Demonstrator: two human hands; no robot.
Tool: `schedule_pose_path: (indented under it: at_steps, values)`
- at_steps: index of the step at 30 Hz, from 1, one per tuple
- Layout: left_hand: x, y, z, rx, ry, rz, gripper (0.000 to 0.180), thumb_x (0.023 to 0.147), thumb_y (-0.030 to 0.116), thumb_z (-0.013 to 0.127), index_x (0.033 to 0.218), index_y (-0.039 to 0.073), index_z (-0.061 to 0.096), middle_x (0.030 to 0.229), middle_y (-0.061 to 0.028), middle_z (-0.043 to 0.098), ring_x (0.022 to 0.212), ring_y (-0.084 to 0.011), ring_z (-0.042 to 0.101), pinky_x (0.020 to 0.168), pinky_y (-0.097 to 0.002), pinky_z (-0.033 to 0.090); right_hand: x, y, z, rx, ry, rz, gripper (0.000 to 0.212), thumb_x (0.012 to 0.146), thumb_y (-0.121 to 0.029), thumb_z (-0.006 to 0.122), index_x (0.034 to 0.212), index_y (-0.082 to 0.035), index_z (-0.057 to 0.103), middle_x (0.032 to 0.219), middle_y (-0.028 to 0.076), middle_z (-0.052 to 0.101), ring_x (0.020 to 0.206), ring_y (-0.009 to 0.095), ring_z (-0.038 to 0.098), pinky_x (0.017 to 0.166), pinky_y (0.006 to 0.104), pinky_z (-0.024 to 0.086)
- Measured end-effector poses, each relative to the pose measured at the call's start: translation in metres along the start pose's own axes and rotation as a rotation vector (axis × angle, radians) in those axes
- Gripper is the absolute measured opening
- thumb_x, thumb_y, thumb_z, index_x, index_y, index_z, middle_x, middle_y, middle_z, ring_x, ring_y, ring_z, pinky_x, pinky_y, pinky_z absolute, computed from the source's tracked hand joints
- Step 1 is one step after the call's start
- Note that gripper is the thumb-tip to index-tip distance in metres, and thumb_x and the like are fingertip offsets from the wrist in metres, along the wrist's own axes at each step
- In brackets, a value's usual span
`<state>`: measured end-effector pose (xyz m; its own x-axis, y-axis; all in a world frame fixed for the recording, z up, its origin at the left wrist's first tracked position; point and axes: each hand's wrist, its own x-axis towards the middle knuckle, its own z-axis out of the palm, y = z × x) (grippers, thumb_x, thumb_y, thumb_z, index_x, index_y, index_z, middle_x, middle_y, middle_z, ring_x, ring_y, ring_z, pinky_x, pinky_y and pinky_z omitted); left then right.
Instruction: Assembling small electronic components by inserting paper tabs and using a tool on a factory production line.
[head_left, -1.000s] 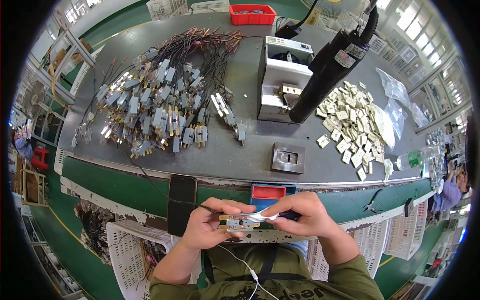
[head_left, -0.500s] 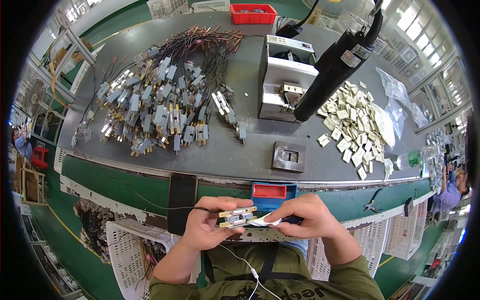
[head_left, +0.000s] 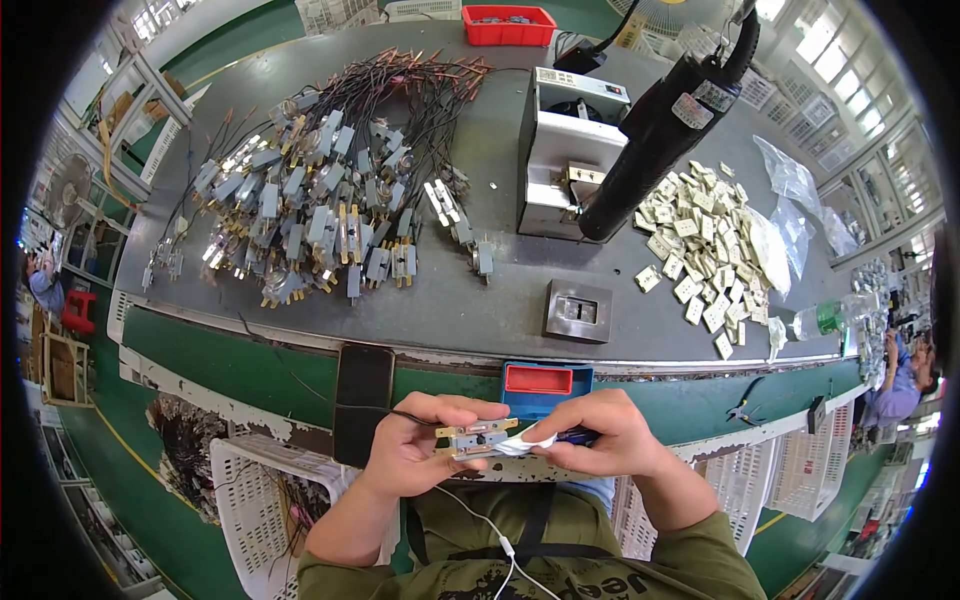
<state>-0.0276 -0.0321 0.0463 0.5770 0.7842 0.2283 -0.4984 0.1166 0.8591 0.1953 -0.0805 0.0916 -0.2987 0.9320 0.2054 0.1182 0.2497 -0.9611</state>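
My left hand (head_left: 405, 452) grips a small grey switch-like electrical part (head_left: 480, 439) with brass terminals, held in front of my body. A black wire (head_left: 370, 408) runs off from that part to the left. My right hand (head_left: 612, 432) pinches a crumpled white cloth (head_left: 515, 444), which touches the right end of the part. A dark blue handle-like thing (head_left: 582, 437) shows by the right fingers; I cannot make out the rest of it. Just beyond the hands, a blue box (head_left: 540, 402) has a red tray (head_left: 538, 379) in it.
A heap of wired grey parts (head_left: 310, 210) covers the table's left. A black cylindrical tool (head_left: 655, 140) hangs beside a metal machine (head_left: 555, 150). White ceramic-looking pieces (head_left: 705, 240) lie at right. A metal block (head_left: 578, 312), phone (head_left: 364, 390), pliers (head_left: 742, 411) and bottle (head_left: 830, 317) are nearby.
The white cloth has shifted slightly left, over the end of the electrical part, which has turned a little in my left hand. The hanging black tool has swung slightly left.
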Motion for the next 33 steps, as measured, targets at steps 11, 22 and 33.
schedule_pose_path:
  at_steps: [11, 22, 33]
  values:
    - [0.0025, 0.0019, 0.0014, -0.023, 0.010, -0.015, 0.049, 0.066, 0.000, 0.080, 0.103, 0.005, 0.047, 0.108, -0.0262, 0.059, 0.105, -0.0350, 0.060, 0.088, -0.0439, 0.052, 0.0032, -0.0016, -0.0018, -0.061, -0.032, -0.073, 0.017, 0.075, -0.001, 0.070, 0.091, -0.003, 0.067, 0.077, 0.009, 0.069, 0.064, 0.019, 0.066, 0.056, 0.0265, 0.049]
    - [0.0047, -0.0035, -0.0047, -0.050, -0.090, 0.067, 0.047, 0.073, -0.010, 0.071, 0.111, 0.004, 0.046, 0.118, -0.0286, 0.054, 0.111, -0.0329, 0.056, 0.089, -0.0384, 0.052, 0.0042, -0.0016, -0.0051, -0.140, -0.053, -0.110, 0.023, 0.074, -0.001, 0.069, 0.096, -0.005, 0.067, 0.077, 0.008, 0.067, 0.062, 0.021, 0.063, 0.054, 0.0296, 0.048]
    - [0.0042, -0.0003, 0.0002, -0.040, 0.018, -0.018, 0.050, 0.067, 0.003, 0.080, 0.103, 0.005, 0.046, 0.109, -0.0256, 0.059, 0.106, -0.0354, 0.059, 0.088, -0.0452, 0.052, 0.0067, -0.0009, -0.0048, -0.178, -0.057, -0.160, 0.021, 0.073, 0.001, 0.070, 0.093, -0.004, 0.067, 0.072, 0.008, 0.066, 0.060, 0.021, 0.063, 0.052, 0.0286, 0.047]
